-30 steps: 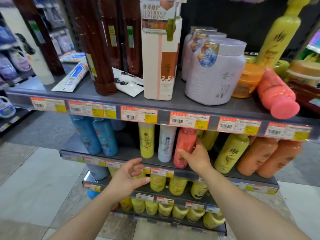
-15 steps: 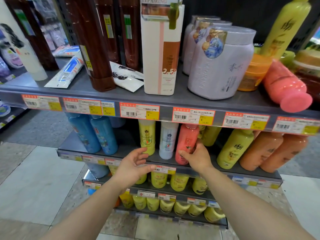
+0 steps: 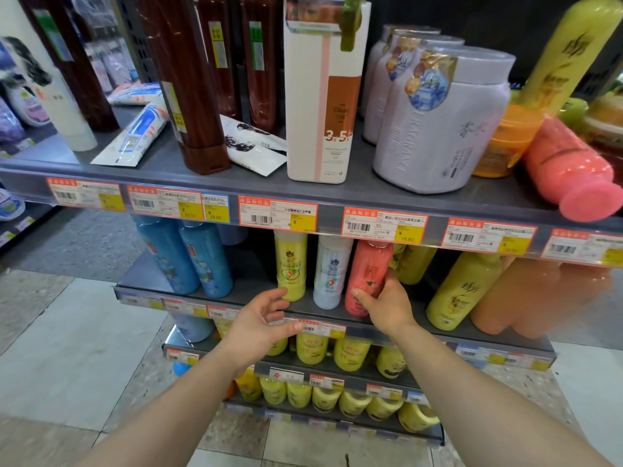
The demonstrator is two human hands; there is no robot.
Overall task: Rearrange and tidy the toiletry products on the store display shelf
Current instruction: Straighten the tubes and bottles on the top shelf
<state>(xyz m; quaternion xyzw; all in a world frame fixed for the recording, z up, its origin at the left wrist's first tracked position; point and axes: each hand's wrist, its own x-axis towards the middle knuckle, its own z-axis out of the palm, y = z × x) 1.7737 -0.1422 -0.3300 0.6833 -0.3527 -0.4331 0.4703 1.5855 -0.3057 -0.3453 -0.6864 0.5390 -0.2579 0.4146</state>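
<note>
**A:** On the second shelf (image 3: pixel 256 291) of a store display, seen from the head camera: what are the hands doing?

**B:** The right hand (image 3: pixel 387 303) grips the coral-pink bottle (image 3: pixel 369 274), thumb across its front and fingers curled round its right side. The bottle stands on the shelf, leaning slightly, just beside a white bottle (image 3: pixel 332 269).

**A:** And the left?

**B:** The left hand (image 3: pixel 261 323) hovers open in front of the shelf edge, its grip apart, fingers spread and relaxed. One fingertip reaches the base of the small yellow bottle (image 3: pixel 290 264); whether it touches, I cannot tell.

**A:** What else stands on that shelf?

**B:** Two blue bottles (image 3: pixel 188 257) at the left, a larger yellow bottle (image 3: pixel 462 291) and orange bottles (image 3: pixel 526 294) at the right.

**A:** Above?

**B:** The top shelf (image 3: pixel 303 192) carries tall brown bottles (image 3: pixel 188 82), a white carton-shaped bottle (image 3: pixel 323 96), lilac jars (image 3: pixel 441 123), and a pink bottle (image 3: pixel 573 170) lying on its side. Price labels (image 3: pixel 278 214) line the shelf edge.

**A:** Below?

**B:** Rows of yellow bottles (image 3: pixel 350 353) on the lower shelves.
</note>
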